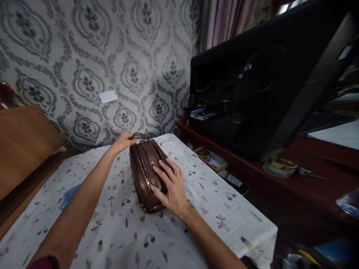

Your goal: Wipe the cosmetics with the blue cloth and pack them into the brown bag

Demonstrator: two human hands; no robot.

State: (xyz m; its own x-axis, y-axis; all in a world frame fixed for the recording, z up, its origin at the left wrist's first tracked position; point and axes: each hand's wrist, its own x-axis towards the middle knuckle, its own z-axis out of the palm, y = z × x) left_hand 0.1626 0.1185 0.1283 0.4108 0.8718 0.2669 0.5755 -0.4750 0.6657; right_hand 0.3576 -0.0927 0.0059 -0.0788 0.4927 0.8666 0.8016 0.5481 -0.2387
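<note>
A brown leather pouch (146, 173) with gold zippers stands on its long edge near the middle of a table covered by a white printed cloth (112, 224). The person's right hand (171, 186) lies flat against the pouch's right face, fingers spread and pressing, not closed around anything. The left hand (123, 141) reaches to the far end of the pouch, its fingers pinched together on the small loop strap (138, 135) there.

The pouch is narrow at its base and rests on loose cloth, so its balance depends largely on the flat right palm. If that palm lifts or slides while the left hand pulls on the strap, the pouch is likely to tip over to the left or skid toward the wall. A hard pull could also drag the cloth along and wrinkle it, since nothing visible pins it down.

The strap grip is only a fingertip pinch, so a sharp tug may slip off it. The zipper pulls on the top edge sit between the two hands, and a finger could catch on one.

To the right, well apart from the pouch, an open wooden drawer (211, 158) sits below a dark cabinet (266, 93); a pouch knocked off that side of the table could drop into the gap there.
</note>
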